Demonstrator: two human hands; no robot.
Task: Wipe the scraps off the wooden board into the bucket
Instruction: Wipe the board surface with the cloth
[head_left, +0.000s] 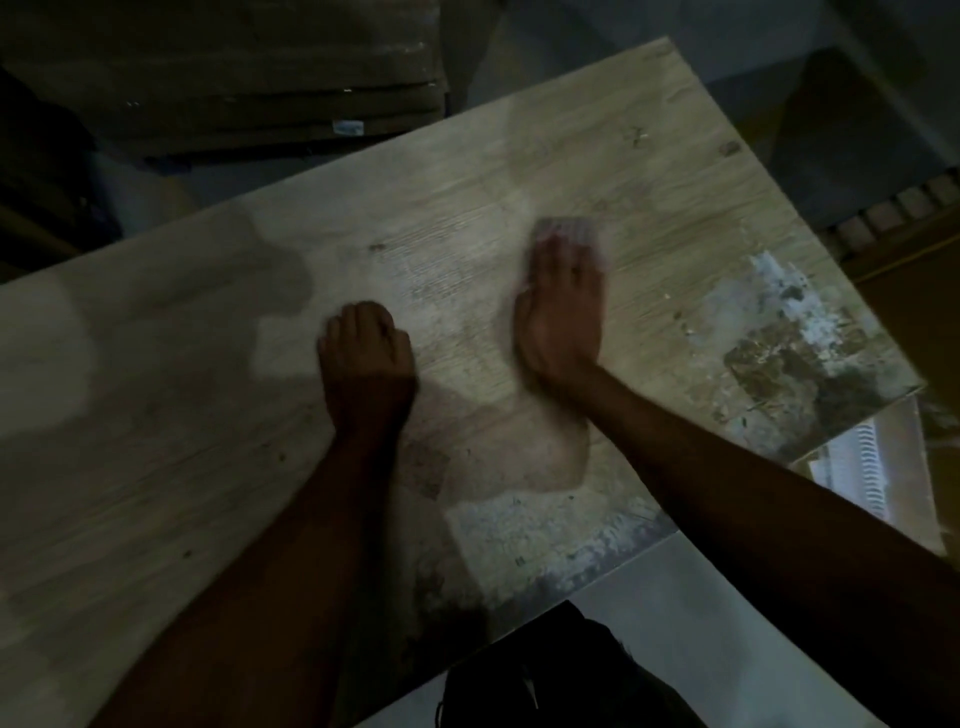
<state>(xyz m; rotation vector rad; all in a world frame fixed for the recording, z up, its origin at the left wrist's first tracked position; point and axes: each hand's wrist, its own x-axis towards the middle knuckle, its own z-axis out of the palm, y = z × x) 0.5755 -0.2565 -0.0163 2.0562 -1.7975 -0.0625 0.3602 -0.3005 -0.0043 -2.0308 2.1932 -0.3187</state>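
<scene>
A large pale wooden board fills most of the head view, lying at an angle. My left hand rests on its middle as a closed fist with nothing in it. My right hand lies flat on the board, fingers together and blurred, with a pale cloth-like patch at the fingertips. I cannot tell what the patch is. Dusty scraps and whitish-brown residue lie near the board's right corner. More debris lines the near edge. No bucket is in view.
A stack of dark boards sits on the floor beyond the far edge. A dark shape, perhaps my clothing, is below the near edge over pale floor. A white ribbed object shows past the right corner.
</scene>
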